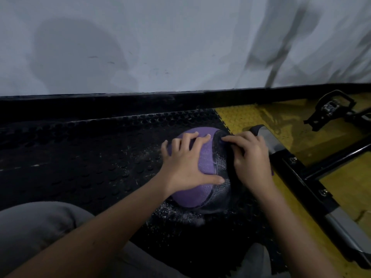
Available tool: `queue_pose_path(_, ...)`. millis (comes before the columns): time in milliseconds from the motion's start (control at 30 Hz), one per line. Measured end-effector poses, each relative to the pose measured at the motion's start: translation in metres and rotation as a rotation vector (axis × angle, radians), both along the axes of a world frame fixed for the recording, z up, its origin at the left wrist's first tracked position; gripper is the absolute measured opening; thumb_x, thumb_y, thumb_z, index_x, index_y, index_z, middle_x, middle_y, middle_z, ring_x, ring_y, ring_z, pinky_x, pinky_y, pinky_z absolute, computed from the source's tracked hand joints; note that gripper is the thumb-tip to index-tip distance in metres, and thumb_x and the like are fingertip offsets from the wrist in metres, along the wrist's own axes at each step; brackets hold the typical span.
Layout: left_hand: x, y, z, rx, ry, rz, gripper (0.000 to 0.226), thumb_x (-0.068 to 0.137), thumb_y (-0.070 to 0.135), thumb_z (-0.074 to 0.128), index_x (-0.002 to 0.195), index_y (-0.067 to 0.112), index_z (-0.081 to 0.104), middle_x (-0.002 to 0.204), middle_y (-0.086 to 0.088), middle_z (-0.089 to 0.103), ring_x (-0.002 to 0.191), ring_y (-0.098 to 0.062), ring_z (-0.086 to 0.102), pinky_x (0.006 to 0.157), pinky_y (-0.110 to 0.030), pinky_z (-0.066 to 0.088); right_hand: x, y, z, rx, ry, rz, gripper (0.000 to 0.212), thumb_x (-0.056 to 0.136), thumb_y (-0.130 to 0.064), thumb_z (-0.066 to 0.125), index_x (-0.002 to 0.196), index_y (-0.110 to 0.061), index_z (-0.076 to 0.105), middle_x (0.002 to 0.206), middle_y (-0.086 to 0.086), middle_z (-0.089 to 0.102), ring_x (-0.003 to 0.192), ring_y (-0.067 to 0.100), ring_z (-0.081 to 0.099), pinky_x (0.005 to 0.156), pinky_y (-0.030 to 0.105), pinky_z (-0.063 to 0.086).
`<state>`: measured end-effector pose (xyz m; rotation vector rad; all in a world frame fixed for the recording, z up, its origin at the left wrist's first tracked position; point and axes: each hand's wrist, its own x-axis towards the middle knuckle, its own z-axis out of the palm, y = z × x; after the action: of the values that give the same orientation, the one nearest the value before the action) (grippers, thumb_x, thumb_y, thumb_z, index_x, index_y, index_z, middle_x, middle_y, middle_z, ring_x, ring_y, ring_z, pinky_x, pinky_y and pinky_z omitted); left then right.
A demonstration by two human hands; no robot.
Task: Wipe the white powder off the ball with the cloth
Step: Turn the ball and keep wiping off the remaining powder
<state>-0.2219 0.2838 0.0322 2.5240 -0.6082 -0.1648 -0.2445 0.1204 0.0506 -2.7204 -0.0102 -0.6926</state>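
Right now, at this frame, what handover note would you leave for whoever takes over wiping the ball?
Left hand: open, spread flat on the purple side of the ball, steadying it.
Right hand: grips the dark cloth and presses it on the ball's dark panel.
The ball sits on the black studded mat; white powder lies scattered on the mat by its near edge.
Done: the purple side in view looks clean.
Left: the dark panel looks greyish, possibly dusted. The underside is hidden, so turn the ball and check.

white wall (180,47), black studded mat (80,157) (yellow beside)
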Motion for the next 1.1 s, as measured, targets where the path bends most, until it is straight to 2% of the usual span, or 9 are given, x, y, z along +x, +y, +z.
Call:
queue_pose_path(167, -0.003, 0.008, -0.004, -0.002, -0.041, 0.025, 0.099, 0.063, 0.067, 0.065, 0.142, 0.041, 0.012, 0.14, 0.01, 0.011, 0.13, -0.018, 0.015, 0.111, -0.052, 0.003, -0.038, 0.031, -0.003, -0.158, -0.09, 0.216, 0.027, 0.082, -0.023, 0.048, 0.095, -0.024, 0.072, 0.095, -0.003, 0.063, 0.086, 0.02, 0.042, 0.07, 0.029, 0.022)
queue_pose_path(233, -0.004, 0.009, -0.003, 0.0, -0.03, 0.017, 0.105, 0.059, 0.075, 0.062, 0.143, 0.042, 0.009, 0.14, 0.012, 0.01, 0.13, -0.015, 0.013, 0.111, -0.052, 0.002, -0.022, 0.013, -0.004, -0.143, -0.076, 0.121, 0.025, 0.083, -0.015, 0.054, 0.097, -0.024, 0.072, 0.095, -0.001, 0.063, 0.087, 0.023, 0.045, 0.072, 0.03, 0.026)
queue_pose_path(300, -0.005, 0.008, -0.002, 0.005, -0.029, 0.002, 0.108, 0.058, 0.078, 0.06, 0.144, 0.041, 0.007, 0.14, 0.013, 0.009, 0.131, -0.016, 0.012, 0.111, -0.053, 0.001, -0.003, -0.009, -0.005, -0.014, -0.025, 0.003, 0.028, 0.085, -0.003, 0.057, 0.099, -0.022, 0.072, 0.096, 0.002, 0.063, 0.089, 0.031, 0.052, 0.074, 0.038, 0.036)
queue_pose_path(400, -0.005, 0.003, -0.002, 0.013, -0.027, -0.003, 0.107, 0.059, 0.079, 0.059, 0.144, 0.041, 0.006, 0.14, 0.012, 0.008, 0.131, -0.017, 0.011, 0.111, -0.054, 0.003, -0.002, -0.008, -0.003, 0.087, 0.015, -0.041, 0.028, 0.086, 0.0, 0.057, 0.099, -0.02, 0.072, 0.096, 0.003, 0.063, 0.093, 0.033, 0.052, 0.079, 0.045, 0.04)
queue_pose_path(600, -0.003, 0.009, -0.004, -0.012, -0.009, -0.019, 0.102, 0.063, 0.069, 0.065, 0.143, 0.041, 0.009, 0.144, 0.013, 0.008, 0.131, -0.017, 0.013, 0.11, -0.054, 0.003, -0.04, 0.029, -0.002, -0.139, -0.075, 0.185, 0.027, 0.085, -0.025, 0.047, 0.098, -0.025, 0.071, 0.096, -0.003, 0.062, 0.088, 0.019, 0.042, 0.071, 0.03, 0.026)
queue_pose_path(767, -0.004, 0.008, -0.002, -0.021, 0.007, -0.059, 0.106, 0.06, 0.076, 0.061, 0.144, 0.041, 0.006, 0.146, 0.017, 0.006, 0.132, -0.014, 0.009, 0.11, -0.057, -0.002, 0.01, -0.017, 0.001, 0.063, 0.02, 0.05, 0.03, 0.086, 0.002, 0.055, 0.099, -0.02, 0.072, 0.092, 0.0, 0.06, 0.089, 0.032, 0.054, 0.077, 0.041, 0.042)
queue_pose_path(867, 0.0, 0.01, -0.006, -0.043, -0.064, -0.066, 0.107, 0.055, 0.085, 0.054, 0.143, 0.043, 0.009, 0.144, 0.02, 0.011, 0.131, -0.012, 0.013, 0.11, -0.055, -0.003, 0.008, -0.017, -0.002, 0.111, 0.023, 0.069, 0.03, 0.086, 0.005, 0.055, 0.099, -0.016, 0.071, 0.091, -0.001, 0.059, 0.09, 0.03, 0.054, 0.078, 0.031, 0.037)
queue_pose_path(933, 0.007, 0.014, -0.007, -0.097, -0.059, -0.051, 0.112, 0.048, 0.09, 0.046, 0.143, 0.043, 0.01, 0.142, 0.022, 0.014, 0.131, -0.009, 0.013, 0.111, -0.052, -0.006, 0.0, -0.015, -0.004, 0.15, 0.0, 0.079, 0.03, 0.086, 0.006, 0.056, 0.098, -0.016, 0.071, 0.091, -0.004, 0.057, 0.089, 0.028, 0.053, 0.078, 0.032, 0.037)
queue_pose_path(1100, 0.009, 0.015, -0.005, -0.139, 0.093, -0.118, 0.111, 0.053, 0.075, 0.067, 0.143, 0.041, 0.011, 0.145, 0.022, 0.009, 0.134, -0.005, 0.006, 0.111, -0.05, -0.006, -0.022, -0.01, -0.007, 0.11, -0.031, 0.035, 0.028, 0.086, 0.005, 0.056, 0.098, -0.016, 0.07, 0.093, -0.002, 0.058, 0.089, 0.029, 0.051, 0.077, 0.028, 0.031)
